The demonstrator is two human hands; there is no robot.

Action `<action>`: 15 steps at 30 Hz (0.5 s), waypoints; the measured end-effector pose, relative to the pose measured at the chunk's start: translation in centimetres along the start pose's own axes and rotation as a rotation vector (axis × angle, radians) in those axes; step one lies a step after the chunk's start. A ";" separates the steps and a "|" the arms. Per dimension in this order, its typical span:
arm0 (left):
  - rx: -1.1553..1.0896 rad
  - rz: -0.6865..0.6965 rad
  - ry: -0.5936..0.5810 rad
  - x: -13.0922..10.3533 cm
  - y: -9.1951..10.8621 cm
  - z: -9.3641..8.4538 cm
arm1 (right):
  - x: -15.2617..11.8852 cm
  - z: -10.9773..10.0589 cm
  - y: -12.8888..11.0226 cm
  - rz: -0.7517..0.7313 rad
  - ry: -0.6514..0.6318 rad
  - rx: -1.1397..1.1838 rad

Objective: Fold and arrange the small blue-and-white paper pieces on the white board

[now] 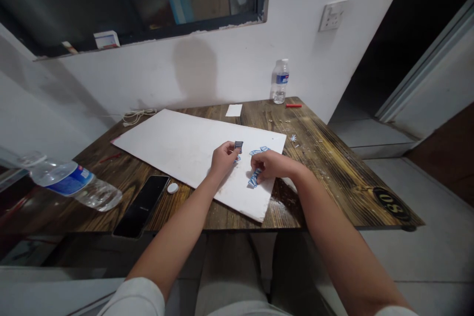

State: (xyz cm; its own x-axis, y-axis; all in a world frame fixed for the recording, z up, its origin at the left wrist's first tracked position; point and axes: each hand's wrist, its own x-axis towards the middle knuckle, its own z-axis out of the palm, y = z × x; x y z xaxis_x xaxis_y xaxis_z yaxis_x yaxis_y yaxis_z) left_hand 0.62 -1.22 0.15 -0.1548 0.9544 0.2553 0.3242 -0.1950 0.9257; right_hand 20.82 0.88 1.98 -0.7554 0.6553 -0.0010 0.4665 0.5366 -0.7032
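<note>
My left hand (222, 158) is closed, pinching a small dark striped piece (239, 145) between thumb and fingers above the white board (177, 140). A bit of blue-and-white material (237, 159) shows just under those fingers. My right hand (268, 164) is closed on a blue-and-white striped paper piece (254, 178), low over the board's right part. Beyond the right hand lie more blue-outlined paper pieces (260, 150), partly hidden by its knuckles. The pieces' exact shapes are too small to make out.
On the wooden table (340, 197) are a phone (142, 205), a white cap (172, 188), a bottle lying on its side (79, 182), an upright bottle (281, 81), a red pen (294, 105), white paper (234, 110), a blue star-shaped cutout (293, 138) and a cable (138, 116).
</note>
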 end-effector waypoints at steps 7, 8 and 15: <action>0.002 0.003 -0.009 0.1 -0.1 0.0 | 0.9 0.2 0.4 -0.165 0.268 0.145; 0.006 0.002 -0.016 0.1 -0.1 -0.1 | 1.1 0.4 0.5 -0.201 0.334 0.173; -0.018 -0.078 -0.112 -0.2 0.4 0.1 | 2.0 1.3 0.4 -0.406 0.598 0.240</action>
State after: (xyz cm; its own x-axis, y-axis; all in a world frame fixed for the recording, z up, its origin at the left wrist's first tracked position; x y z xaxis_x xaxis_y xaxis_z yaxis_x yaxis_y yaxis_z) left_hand 0.82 -1.42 0.44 -0.0731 0.9859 0.1506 0.2986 -0.1224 0.9465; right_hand 18.92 1.66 0.73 -0.4362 0.6443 0.6282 0.0409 0.7116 -0.7014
